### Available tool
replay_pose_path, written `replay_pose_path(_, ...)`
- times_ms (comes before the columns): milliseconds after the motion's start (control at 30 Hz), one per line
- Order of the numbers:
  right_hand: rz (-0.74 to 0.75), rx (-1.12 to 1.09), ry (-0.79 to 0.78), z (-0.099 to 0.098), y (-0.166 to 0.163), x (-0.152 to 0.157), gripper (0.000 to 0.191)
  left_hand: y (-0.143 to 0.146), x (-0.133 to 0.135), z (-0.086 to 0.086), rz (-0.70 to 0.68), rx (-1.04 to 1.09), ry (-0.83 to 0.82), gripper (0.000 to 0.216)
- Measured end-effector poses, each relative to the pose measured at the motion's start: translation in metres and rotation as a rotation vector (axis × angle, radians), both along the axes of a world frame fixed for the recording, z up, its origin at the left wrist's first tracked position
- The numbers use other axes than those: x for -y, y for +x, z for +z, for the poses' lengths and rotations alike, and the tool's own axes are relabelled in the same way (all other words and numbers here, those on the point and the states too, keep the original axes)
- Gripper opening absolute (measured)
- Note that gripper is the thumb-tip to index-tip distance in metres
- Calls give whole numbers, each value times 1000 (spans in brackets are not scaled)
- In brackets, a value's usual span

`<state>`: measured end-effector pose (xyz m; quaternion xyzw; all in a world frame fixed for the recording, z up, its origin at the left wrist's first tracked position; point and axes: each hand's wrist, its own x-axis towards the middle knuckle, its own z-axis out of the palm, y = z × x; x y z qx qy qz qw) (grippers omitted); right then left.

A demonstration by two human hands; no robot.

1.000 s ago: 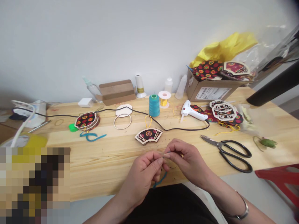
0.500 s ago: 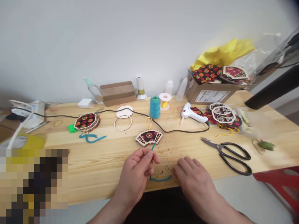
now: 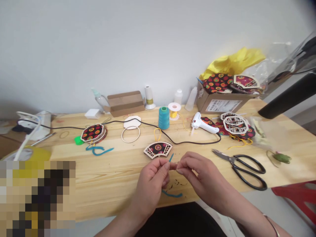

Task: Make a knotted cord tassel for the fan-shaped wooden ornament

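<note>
My left hand is closed in a pinch on a blue cord. One end of the cord pokes up above the thumb, and the other trails below onto the table. Close beside it, my right hand has thumb and forefinger pressed together by the left fingertips. Whatever that pinch may contain is too small to make out. Just beyond the left hand lies a fan-shaped wooden ornament with patterned dark fabric and a yellow loop at its top. Dark scraps are scattered below my hands.
Black-handled scissors lie to the right, with a white glue gun behind. A blue thread cone stands at the centre. Stacked fabric ornaments are at left; a full cardboard box is back right. A black cable crosses the table.
My right hand has risen from the table and moved left to meet my left hand, its fingers now pinched. The left hand has shifted slightly right, still holding the blue cord.
</note>
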<state>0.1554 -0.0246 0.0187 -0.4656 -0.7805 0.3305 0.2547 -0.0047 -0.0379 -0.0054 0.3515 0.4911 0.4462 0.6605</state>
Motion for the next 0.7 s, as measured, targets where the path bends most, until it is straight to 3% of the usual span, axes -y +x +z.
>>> replay_pose_path(267, 11, 141, 176, 7, -6, -24, 18, -3, -12, 5, -51, -3, -8, 23)
replay_pose_path(700, 4, 66, 91, -5, -11, -44, 17, -6, -29, -2, -58, 48, -88, 26)
